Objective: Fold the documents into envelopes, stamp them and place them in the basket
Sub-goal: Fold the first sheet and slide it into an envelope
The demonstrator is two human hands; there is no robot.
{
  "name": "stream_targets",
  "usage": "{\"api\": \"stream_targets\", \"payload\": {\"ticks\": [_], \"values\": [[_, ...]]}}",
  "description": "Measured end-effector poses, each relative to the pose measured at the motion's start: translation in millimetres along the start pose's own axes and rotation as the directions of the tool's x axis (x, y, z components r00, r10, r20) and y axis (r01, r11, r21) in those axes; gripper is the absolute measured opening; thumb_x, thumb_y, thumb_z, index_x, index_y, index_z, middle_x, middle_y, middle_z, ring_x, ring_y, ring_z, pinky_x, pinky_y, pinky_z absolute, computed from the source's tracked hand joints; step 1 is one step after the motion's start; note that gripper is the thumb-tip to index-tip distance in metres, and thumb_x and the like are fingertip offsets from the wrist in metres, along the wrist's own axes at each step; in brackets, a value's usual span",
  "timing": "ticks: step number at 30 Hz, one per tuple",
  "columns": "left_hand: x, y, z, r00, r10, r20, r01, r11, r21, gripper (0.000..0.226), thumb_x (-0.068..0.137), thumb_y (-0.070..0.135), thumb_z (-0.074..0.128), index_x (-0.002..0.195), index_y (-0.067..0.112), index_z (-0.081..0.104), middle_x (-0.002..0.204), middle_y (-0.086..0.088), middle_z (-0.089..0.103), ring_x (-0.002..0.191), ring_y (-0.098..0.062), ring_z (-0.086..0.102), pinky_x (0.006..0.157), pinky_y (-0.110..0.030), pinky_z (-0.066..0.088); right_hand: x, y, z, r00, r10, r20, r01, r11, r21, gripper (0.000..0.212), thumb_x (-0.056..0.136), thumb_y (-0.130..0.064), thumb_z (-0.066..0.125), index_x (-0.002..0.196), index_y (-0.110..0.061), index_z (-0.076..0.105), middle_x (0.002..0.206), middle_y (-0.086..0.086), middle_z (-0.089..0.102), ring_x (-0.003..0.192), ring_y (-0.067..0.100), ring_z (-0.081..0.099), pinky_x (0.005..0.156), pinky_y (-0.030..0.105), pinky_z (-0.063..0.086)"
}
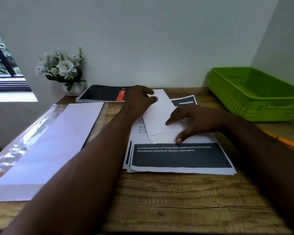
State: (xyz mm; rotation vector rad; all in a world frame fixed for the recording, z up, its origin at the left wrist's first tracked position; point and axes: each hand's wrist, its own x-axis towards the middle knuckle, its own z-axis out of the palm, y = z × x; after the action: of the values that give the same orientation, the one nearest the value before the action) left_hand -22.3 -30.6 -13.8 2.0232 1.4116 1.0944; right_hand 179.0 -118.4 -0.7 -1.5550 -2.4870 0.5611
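Both hands, L (139, 99) & R (192, 121), fingers spread, press flat white envelope (159, 116) on printed docs (182, 156).

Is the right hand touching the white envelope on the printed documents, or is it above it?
Touching. In the head view the right hand has its forefinger and thumb tips pressed flat on the white envelope, with no gap visible.

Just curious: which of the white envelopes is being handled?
The single envelope lying on the printed documents, under both hands; the others sit stacked in the plastic-wrapped pack, untouched.
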Motion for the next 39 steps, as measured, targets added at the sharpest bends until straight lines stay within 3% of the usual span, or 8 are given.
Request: {"api": "stream_targets", "payload": {"ticks": [3, 8, 12, 17, 23, 26, 31, 39], "values": [[-12, 12, 0, 0.949, -0.014, 0.314, -0.001, 0.999, 0.047, 0.017, 0.081, 0.026, 0.075, 0.087, 0.01, 0.076, 0.074, -0.002, 0.072, 0.053, -0.01, 0.061, 0.05, -0.022, 0.052, -4, -4, 1, 0.999, 0.005, 0.034, -0.004, 1.0, -0.012, 0.063, 0.057, -0.056, 0.08, 0.115, -0.044, 0.061, 0.126, -0.023, 0.05, 0.118, -0.005, 0.043, 0.105, 0.019, 0.031], [-19, 30, -15, 0.824, -0.052, 0.564, -0.004, 0.995, 0.097, 0.024, 0.082, 0.025, 0.074, 0.088, 0.002, 0.074, 0.074, -0.004, 0.071, 0.053, -0.008, 0.06, 0.055, -0.021, 0.052, -4, -1, 6, 0.992, -0.012, -0.122, 0.026, 0.993, 0.112, 0.03, 0.071, -0.04, 0.079, 0.099, -0.03, 0.074, 0.113, -0.019, 0.064, 0.107, -0.005, 0.055, 0.102, 0.023, 0.04], [-22, 39, -24, 0.704, -0.103, 0.702, 0.02, 0.992, 0.126, 0.031, 0.077, 0.027, 0.078, 0.094, 0.001, 0.073, 0.078, -0.006, 0.071, 0.061, -0.01, 0.063, 0.061, -0.022, 0.055, 3, 4, 12, 0.969, -0.064, -0.238, 0.09, 0.991, 0.099, 0.012, 0.076, -0.024, 0.078, 0.087, -0.019, 0.077, 0.094, -0.013, 0.071, 0.089, -0.003, 0.061, 0.086, 0.032, 0.049], [-29, 43, -18, 0.663, -0.142, 0.735, -0.109, 0.953, 0.283, 0.023, 0.073, 0.023, 0.082, 0.086, 0.009, 0.07, 0.078, -0.005, 0.067, 0.064, -0.013, 0.057, 0.059, -0.023, 0.05, 8, 6, 13, 0.972, -0.05, -0.229, 0.081, 0.989, 0.125, 0.009, 0.075, -0.02, 0.079, 0.083, -0.021, 0.074, 0.088, -0.015, 0.068, 0.081, -0.005, 0.058, 0.07, 0.017, 0.043], [-33, 54, -17, 0.647, -0.245, 0.722, 0.002, 0.947, 0.32, 0.01, 0.075, 0.004, 0.078, 0.083, 0.004, 0.072, 0.071, -0.009, 0.069, 0.056, -0.013, 0.062, 0.053, -0.022, 0.055, 9, -7, 20, 0.968, -0.111, -0.227, 0.157, 0.968, 0.196, 0.009, 0.073, -0.012, 0.08, 0.079, -0.017, 0.076, 0.078, -0.011, 0.067, 0.068, 0.002, 0.055, 0.065, 0.016, 0.042], [-39, 63, -12, 0.668, -0.306, 0.678, 0.064, 0.932, 0.357, 0.017, 0.073, -0.007, 0.076, 0.089, -0.006, 0.07, 0.079, -0.023, 0.07, 0.068, -0.029, 0.069, 0.069, -0.038, 0.061, 12, -14, 24, 0.974, -0.107, -0.202, 0.157, 0.955, 0.252, 0.01, 0.072, -0.009, 0.08, 0.076, -0.018, 0.076, 0.076, -0.003, 0.069, 0.062, 0.0, 0.054, 0.061, 0.015, 0.041], [-40, 64, -15, 0.651, -0.373, 0.662, 0.157, 0.919, 0.362, 0.023, 0.077, -0.003, 0.075, 0.099, -0.008, 0.069, 0.085, -0.022, 0.07, 0.062, -0.022, 0.066, 0.069, -0.034, 0.06, 10, -15, 19, 0.988, -0.071, -0.134, 0.11, 0.944, 0.311, 0.01, 0.073, -0.011, 0.08, 0.074, -0.019, 0.074, 0.081, -0.001, 0.071, 0.066, -0.001, 0.058, 0.065, 0.006, 0.041], [-50, 43, -36, 0.67, -0.374, 0.641, 0.196, 0.922, 0.334, 0.015, 0.079, 0.001, 0.073, 0.093, -0.004, 0.071, 0.082, -0.016, 0.07, 0.06, -0.017, 0.064, 0.061, -0.027, 0.059, -3, 6, 13, 0.989, -0.035, -0.142, 0.073, 0.96, 0.27, 0.012, 0.071, -0.015, 0.082, 0.079, -0.008, 0.076, 0.089, -0.001, 0.072, 0.087, 0.014, 0.067, 0.084, 0.023, 0.048]]}}
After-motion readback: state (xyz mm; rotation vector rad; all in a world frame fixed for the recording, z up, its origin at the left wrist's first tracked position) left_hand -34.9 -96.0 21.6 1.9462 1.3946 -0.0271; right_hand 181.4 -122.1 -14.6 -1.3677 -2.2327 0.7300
